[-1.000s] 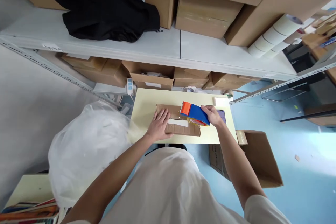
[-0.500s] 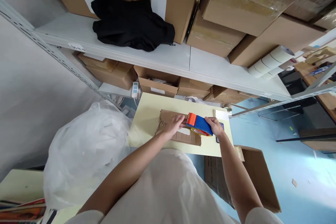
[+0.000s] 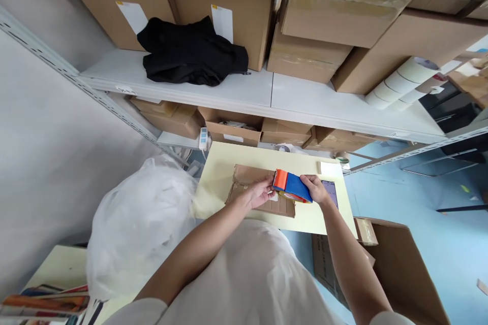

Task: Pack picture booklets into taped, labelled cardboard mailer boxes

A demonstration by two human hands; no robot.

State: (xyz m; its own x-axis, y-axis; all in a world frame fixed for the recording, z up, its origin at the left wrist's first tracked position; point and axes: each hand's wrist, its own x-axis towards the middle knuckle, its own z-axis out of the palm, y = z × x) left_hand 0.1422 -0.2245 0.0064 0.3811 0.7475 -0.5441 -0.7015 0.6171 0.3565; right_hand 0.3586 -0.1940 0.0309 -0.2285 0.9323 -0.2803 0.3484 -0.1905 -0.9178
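Observation:
My right hand (image 3: 313, 189) grips a tape dispenser (image 3: 296, 185) by its rear end. The dispenser has a blue body, an orange front with a toothed edge, and a tape roll underneath. Close against that toothed front is my left hand (image 3: 260, 193), palm turned partly up and fingers bent together. Whatever its fingertips pinch is too small to make out. Both hands are above a flat brown cardboard piece (image 3: 249, 175) with torn edges, which lies on a pale yellow table (image 3: 217, 162). A white patch on the cardboard is partly hidden by the left fingers.
A phone (image 3: 330, 193) and a white paper pad (image 3: 331, 168) lie on the table's right. A filled white plastic bag (image 3: 139, 223) bulges at left. An open carton (image 3: 400, 259) stands on the floor at right. Ahead, a shelf (image 3: 305, 96) holds boxes, black cloth (image 3: 194, 53) and white rolls (image 3: 400, 84).
My left hand has turned its palm upward, with its fingers now at the dispenser's toothed front. The dispenser stays in my right hand. The camera view has shifted slightly.

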